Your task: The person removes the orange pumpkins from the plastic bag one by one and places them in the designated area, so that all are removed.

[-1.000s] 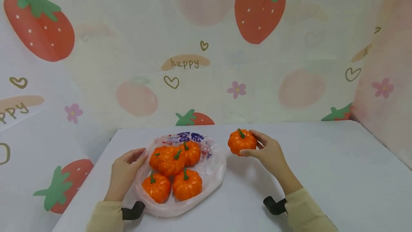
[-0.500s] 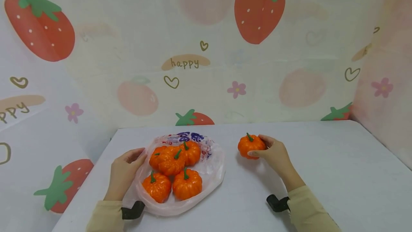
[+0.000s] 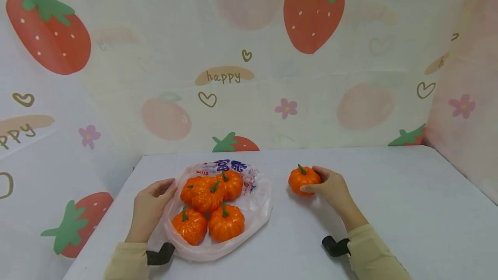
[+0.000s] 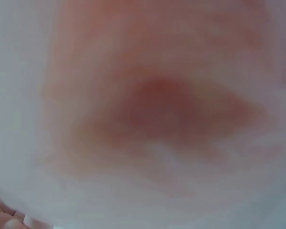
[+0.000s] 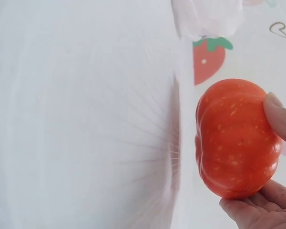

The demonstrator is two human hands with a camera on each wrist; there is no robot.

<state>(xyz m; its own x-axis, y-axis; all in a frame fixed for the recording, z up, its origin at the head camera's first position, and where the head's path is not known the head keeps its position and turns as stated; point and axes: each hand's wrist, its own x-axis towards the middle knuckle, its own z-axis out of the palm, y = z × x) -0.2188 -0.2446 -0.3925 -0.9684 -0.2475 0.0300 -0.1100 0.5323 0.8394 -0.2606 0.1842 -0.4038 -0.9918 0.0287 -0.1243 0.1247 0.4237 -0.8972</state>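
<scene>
Between the thumb and fingers of my right hand [image 3: 330, 189] is a small orange toy pumpkin [image 3: 302, 179] with a green stem, low over the table right of the bag. The right wrist view shows this pumpkin [image 5: 238, 138] from the side, a narrow gap between it and the white table surface. My left hand [image 3: 149, 206] pinches the left rim of a thin white plastic bag [image 3: 258, 211], which lies spread with its mouth up. Several more pumpkins [image 3: 208, 194] sit in the bag, one on top of others. Blurred plastic with orange behind it fills the left wrist view.
A white table [image 3: 408, 211] stands under everything. Behind it hangs a pale backdrop [image 3: 264, 85] printed with strawberries, hearts and flowers, which also covers both sides. Black camera mounts [image 3: 161, 254] stick out from the wrists over the table.
My right hand has carried its pumpkin rightward, away from the bag, and lowered it towards the table. The left hand and the bag have stayed nearly still.
</scene>
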